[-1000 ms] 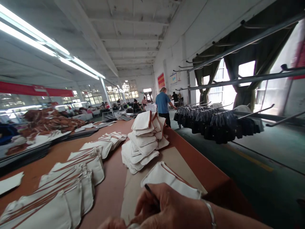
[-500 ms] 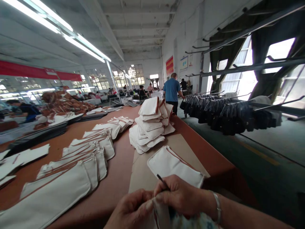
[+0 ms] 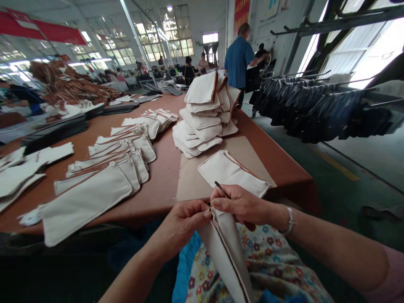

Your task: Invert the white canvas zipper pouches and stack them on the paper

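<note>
My left hand (image 3: 184, 221) pinches the top corner of a cream canvas pouch (image 3: 225, 252) with brown edging that hangs down over my floral lap. My right hand (image 3: 241, 204) is closed on the same corner and grips a thin dark tool (image 3: 221, 190) that sticks up between its fingers. Just beyond my hands, one flat canvas pouch (image 3: 232, 172) lies on a cardboard sheet (image 3: 195, 179) at the table edge.
A tall stack of finished pouches (image 3: 205, 113) stands behind the cardboard. Rows of flat pouches (image 3: 116, 162) cover the brown table (image 3: 164, 176) to the left. A rack of dark hanging items (image 3: 318, 109) lines the aisle on the right. A person in a blue shirt (image 3: 239, 59) stands far off.
The view has tilted down, so my hands and lap now show fully. The pouch I hold has come into sight, hanging from both hands at the table edge.
</note>
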`<state>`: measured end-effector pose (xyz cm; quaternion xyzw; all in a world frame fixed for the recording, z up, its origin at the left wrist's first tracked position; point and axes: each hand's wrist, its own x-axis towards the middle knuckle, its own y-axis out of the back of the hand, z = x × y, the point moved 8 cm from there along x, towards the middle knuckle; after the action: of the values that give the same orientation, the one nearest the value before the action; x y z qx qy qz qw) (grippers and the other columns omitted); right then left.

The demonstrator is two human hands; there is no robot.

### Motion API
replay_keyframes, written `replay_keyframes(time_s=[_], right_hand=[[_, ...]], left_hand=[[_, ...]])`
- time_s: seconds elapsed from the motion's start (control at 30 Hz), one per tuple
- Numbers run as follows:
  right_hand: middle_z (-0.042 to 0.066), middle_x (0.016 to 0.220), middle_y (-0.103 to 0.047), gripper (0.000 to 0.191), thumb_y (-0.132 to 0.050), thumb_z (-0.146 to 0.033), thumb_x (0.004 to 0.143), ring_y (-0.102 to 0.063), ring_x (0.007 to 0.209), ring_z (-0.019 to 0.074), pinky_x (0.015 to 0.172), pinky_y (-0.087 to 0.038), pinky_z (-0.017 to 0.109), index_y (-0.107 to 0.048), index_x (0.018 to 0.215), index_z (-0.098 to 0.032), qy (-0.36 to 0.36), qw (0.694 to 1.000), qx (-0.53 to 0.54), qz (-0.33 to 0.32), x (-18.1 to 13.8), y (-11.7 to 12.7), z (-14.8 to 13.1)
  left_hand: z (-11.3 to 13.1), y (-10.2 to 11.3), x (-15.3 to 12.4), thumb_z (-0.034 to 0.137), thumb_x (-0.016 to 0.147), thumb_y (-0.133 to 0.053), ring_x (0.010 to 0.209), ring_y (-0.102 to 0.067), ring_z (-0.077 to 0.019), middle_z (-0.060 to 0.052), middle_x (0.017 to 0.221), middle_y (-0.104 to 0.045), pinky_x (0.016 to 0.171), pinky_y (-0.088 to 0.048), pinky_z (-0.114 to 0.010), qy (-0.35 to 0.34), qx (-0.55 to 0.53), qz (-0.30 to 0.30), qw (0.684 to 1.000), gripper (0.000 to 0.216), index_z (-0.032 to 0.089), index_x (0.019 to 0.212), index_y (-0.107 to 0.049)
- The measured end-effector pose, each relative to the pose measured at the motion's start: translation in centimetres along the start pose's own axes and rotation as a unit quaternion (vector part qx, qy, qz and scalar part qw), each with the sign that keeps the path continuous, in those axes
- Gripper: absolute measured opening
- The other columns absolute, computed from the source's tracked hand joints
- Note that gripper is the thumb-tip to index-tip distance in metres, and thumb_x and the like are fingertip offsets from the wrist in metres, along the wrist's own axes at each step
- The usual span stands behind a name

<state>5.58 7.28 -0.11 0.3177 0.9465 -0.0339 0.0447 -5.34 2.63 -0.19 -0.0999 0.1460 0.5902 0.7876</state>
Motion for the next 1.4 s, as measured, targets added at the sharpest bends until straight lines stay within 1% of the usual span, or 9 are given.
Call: replay_keyframes(time_s=[0.23,0.43,0.6,0.73,0.97,1.07,1.17,1.27,1.4], right_hand=[[-0.004,0.063,-0.055,0.007,-0.064,-0.019,0.079,-0.043,0.055,0.0059,0.048,-0.03,0.017,-0.06,0.078,-0.013,-0.008,0.995,-0.088,0.039,0.6,0.4,0.8],[-0.003,0.065,-0.059,0.007,-0.061,-0.012,0.073,-0.046,0.057,0.0067,0.05,-0.033,0.018,-0.066,0.078,-0.012,-0.016,0.994,-0.05,0.094,0.0,0.8,2.2],[-0.002,0.069,-0.063,0.012,-0.059,-0.008,0.074,-0.049,0.062,0.0072,0.055,-0.037,0.018,-0.069,0.079,-0.013,0.007,0.994,-0.032,0.108,-1.1,0.4,2.1],[0.002,0.08,-0.067,0.009,-0.061,-0.011,0.08,-0.059,0.073,0.011,0.067,-0.046,0.021,-0.07,0.082,-0.014,0.108,0.987,-0.05,0.106,-1.9,0.5,0.9],[0.006,0.081,-0.066,0.008,-0.059,-0.014,0.088,-0.06,0.079,0.0145,0.075,-0.048,0.028,-0.066,0.085,-0.015,0.298,0.936,-0.182,0.052,-3.5,0.2,-0.5],[0.005,0.081,-0.064,0.008,-0.061,-0.022,0.088,-0.06,0.076,0.0131,0.072,-0.048,0.026,-0.065,0.088,-0.014,0.247,0.957,-0.138,0.056,-3.4,0.8,-0.3],[-0.001,0.075,-0.059,0.028,-0.051,-0.041,0.095,-0.051,0.051,0.0063,0.047,-0.042,0.018,-0.06,0.101,-0.015,0.082,0.995,-0.02,0.044,-2.6,1.5,0.9],[-0.005,0.068,-0.052,0.043,-0.041,-0.053,0.097,-0.037,0.032,0.002,0.029,-0.027,0.016,-0.059,0.097,-0.014,-0.045,0.999,0.025,0.004,-2.2,1.7,1.5],[-0.009,0.054,-0.042,0.04,-0.055,-0.053,0.09,-0.034,0.029,0.003,0.026,-0.024,0.015,-0.06,0.087,-0.013,-0.099,0.991,-0.009,-0.089,-2.0,1.3,1.2]], left_hand=[[1.2,-0.2,0.1,0.03,0.088,-0.05,0.064,-0.043,-0.0125,0.001,0.068,-0.051,0.057,-0.032,-0.022,-0.022,0.182,0.082,0.98,0.026,0.014,0.071,-0.062],[0.4,-0.5,0.2,0.035,0.086,-0.055,0.061,-0.038,-0.0111,0.002,0.065,-0.047,0.052,-0.027,-0.022,-0.005,0.196,0.09,0.976,0.029,0.014,0.067,-0.058],[-2.8,-0.7,0.2,0.041,0.08,-0.065,0.051,-0.037,-0.0087,0.004,0.056,-0.045,0.046,-0.024,-0.02,0.08,0.011,0.079,0.994,0.03,0.015,0.066,-0.056],[-3.9,-1.6,0.1,0.05,0.085,-0.061,0.051,-0.047,-0.0101,0.001,0.058,-0.055,0.046,-0.034,-0.019,0.1,-0.193,0.072,0.973,0.039,0.014,0.07,-0.061],[-4.3,-3.1,0.3,0.044,0.079,-0.073,0.052,-0.049,-0.0085,-0.004,0.067,-0.062,0.048,-0.034,-0.018,0.13,-0.219,-0.031,0.966,0.035,0.01,0.079,-0.064],[-3.7,-2.7,0.3,0.045,0.079,-0.074,0.051,-0.041,-0.0062,0.001,0.063,-0.054,0.046,-0.027,-0.017,0.1,-0.151,-0.029,0.983,0.037,0.012,0.072,-0.059],[-2.2,-2.3,0.2,0.046,0.081,-0.071,0.053,-0.036,-0.0061,0.003,0.062,-0.048,0.047,-0.024,-0.017,0.044,-0.056,-0.02,0.997,0.037,0.013,0.072,-0.057],[-0.6,-2.3,0.0,0.045,0.085,-0.066,0.053,-0.03,-0.0063,0.005,0.061,-0.041,0.047,-0.022,-0.019,0.0,0.026,-0.02,0.999,0.036,0.013,0.071,-0.057],[0.5,-2.2,-0.2,0.046,0.089,-0.059,0.058,-0.033,-0.0083,0.003,0.067,-0.042,0.05,-0.024,-0.021,-0.029,0.109,-0.025,0.993,0.036,0.013,0.075,-0.058]])
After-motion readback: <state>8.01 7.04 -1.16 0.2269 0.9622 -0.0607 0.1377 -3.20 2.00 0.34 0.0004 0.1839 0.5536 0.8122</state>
